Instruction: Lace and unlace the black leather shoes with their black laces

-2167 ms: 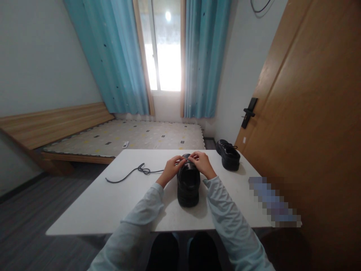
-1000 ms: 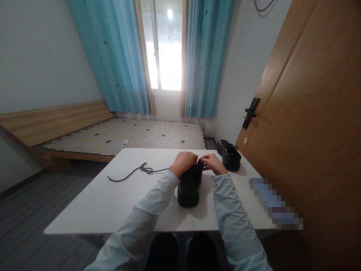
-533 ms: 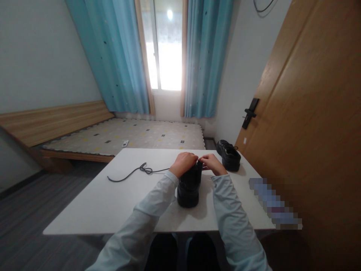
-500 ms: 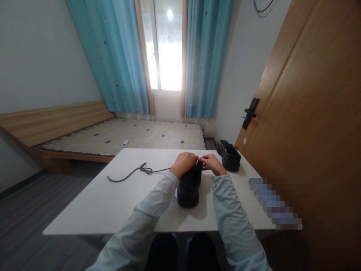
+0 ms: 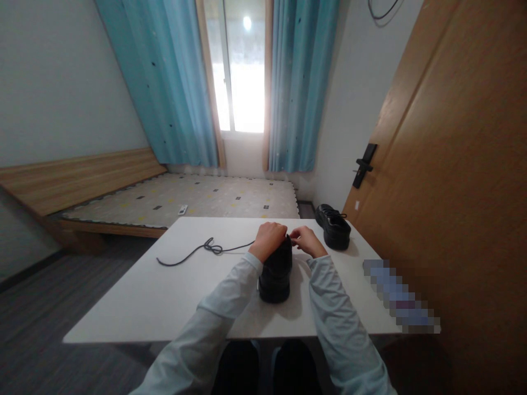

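Observation:
A black shoe [image 5: 275, 282] stands on the white table with its heel towards me. My left hand [image 5: 268, 241] lies over the front part of the shoe, its fingers closed on the upper. At the shoe's right side is my right hand [image 5: 307, 240], with thumb and fingers pinched together close to the lacing area. What those fingertips hold is too small to make out. A dark shoelace [image 5: 213, 248] runs left from under my left hand across the table, with a loose loop along it. The shoe's toe and eyelets are hidden by my hands.
The white table [image 5: 144, 307] holds a second black shoe [image 5: 336, 235] at its far right corner. A blurred bluish item [image 5: 397, 293] lies along the right edge. Behind stands a bed [image 5: 206, 192] with a small white object [image 5: 183, 209]. A wooden door [image 5: 448, 164] is on the right.
My right hand has moved slightly away from my left, so a small gap shows between them. My left hand has shifted a little left; the shoe has hardly moved.

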Demonstrator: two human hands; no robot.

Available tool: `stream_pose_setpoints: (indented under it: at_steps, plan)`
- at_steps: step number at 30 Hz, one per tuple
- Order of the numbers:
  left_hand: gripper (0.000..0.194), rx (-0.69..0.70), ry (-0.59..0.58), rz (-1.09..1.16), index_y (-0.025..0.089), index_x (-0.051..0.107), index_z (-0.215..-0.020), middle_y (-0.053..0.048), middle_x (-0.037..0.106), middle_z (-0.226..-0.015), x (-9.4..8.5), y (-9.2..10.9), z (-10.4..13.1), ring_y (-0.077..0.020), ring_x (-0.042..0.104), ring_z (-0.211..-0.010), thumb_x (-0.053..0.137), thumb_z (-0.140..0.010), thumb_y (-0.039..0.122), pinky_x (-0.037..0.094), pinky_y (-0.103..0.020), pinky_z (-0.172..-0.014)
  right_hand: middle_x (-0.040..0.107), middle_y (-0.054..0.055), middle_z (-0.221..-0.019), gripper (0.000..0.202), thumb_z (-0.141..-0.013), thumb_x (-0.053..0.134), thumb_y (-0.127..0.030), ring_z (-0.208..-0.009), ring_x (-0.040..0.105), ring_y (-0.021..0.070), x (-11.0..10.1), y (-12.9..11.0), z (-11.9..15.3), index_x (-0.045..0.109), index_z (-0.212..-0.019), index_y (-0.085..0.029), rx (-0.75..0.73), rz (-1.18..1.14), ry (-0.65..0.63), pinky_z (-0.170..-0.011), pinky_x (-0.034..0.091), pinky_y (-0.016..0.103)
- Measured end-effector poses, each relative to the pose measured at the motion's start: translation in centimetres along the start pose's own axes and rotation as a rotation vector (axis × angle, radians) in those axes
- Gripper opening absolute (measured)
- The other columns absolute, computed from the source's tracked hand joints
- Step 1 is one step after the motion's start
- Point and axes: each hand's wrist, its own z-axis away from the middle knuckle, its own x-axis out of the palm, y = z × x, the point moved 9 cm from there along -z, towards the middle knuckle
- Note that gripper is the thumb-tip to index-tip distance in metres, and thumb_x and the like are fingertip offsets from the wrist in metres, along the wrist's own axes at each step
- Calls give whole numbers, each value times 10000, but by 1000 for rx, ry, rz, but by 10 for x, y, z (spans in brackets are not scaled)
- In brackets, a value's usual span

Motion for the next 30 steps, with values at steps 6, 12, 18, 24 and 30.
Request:
stream_pose_setpoints:
  at_steps: [6,12,18,24,30]
  plan:
    - [214,-31,18,12,180,686,-913,-116,708,-906,1,-3,0,-267,670,-875,482,-863,218,499,-340,-723,676,52,-616,78,-688,657,-77,-622,645,163,-6,-3,-3,691,-653,-137,-103,63,56,-590,495,244]
    - [228,-19,29,44,192,697,-905,-105,706,-932,4,-2,1,-241,664,-889,472,-867,199,487,-318,-751,638,24,-622,49,-715,659,-102,-572,622,123,3,16,-8,647,-675,-130,-12,-207,-29,-460,467,179]
    - [234,-17,17,148,237,700,-960,-68,716,-950,6,-12,3,-213,658,-887,501,-864,314,470,-282,-772,617,4,-605,143,-698,724,-160,-529,613,93,6,25,-5,598,-644,-120,103,-396,-86,-453,472,154]
    - [260,-13,48,392,231,680,-1002,-35,719,-968,8,-31,7,-174,650,-877,474,-878,331,467,-247,-785,628,2,-583,151,-723,655,-83,-519,619,96,-9,28,1,543,-634,-132,183,-517,-24,-461,484,167]
    - [250,-14,74,612,196,647,-1037,-20,718,-960,7,-43,18,-139,652,-861,478,-871,278,477,-230,-807,655,20,-648,148,-758,581,-74,-551,630,94,-31,31,5,500,-657,-146,191,-595,108,-484,494,171]
